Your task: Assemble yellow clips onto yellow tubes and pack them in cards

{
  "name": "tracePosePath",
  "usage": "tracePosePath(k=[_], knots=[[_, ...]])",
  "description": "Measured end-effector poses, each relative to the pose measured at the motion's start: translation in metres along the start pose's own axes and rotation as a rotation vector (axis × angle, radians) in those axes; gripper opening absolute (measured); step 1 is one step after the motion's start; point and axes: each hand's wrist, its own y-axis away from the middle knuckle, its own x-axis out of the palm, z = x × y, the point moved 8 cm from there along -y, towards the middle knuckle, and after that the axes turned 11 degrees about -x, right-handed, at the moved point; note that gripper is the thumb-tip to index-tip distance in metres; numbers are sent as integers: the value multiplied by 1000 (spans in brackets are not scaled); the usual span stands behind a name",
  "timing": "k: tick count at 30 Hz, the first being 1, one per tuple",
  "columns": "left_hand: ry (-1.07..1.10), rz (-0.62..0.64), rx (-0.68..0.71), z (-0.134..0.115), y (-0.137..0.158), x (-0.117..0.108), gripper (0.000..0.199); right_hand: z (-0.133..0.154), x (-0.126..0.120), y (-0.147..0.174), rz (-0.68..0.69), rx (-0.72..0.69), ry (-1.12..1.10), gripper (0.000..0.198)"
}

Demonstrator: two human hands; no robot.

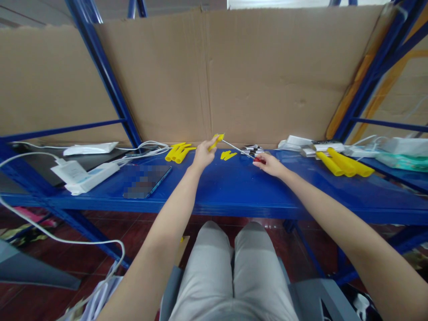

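Yellow piece [220,137] — held, red-handled screwdriver [241,151] — slanted

A phone [149,182] lies near a white power strip [96,175], with tan cardboard [267,76] standing behind them.

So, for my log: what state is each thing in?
Left hand: gripping yellow piece
Right hand: gripping red-handled tool
Red-handled tool: shaft slanted
Phone: lying flat, screen obscured
Charger: apparently plugged into power strip
Small yellow pieces: lying loose
Yellow tubes: lying in two groups
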Motion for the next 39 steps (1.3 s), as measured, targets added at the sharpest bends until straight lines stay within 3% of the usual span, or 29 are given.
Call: tracePosePath(k=[6,15,27,35,39], knots=[[-3,-5,9,-2,1,0,48,0,-7,1,-76,-17,42,37],[-38,22,-40,-1,1,3,50,5,-1,0,50,-19,21,34],[-66,30,-17,-1,2,6,51,4,-8,2,-92,-47,48,39],[-41,28,-32,-2,3,6,54,8,3,0,63,-4,-72,40],[-13,21,-21,-4,3,5,54,8,2,-1,23,-11,-27,34]])
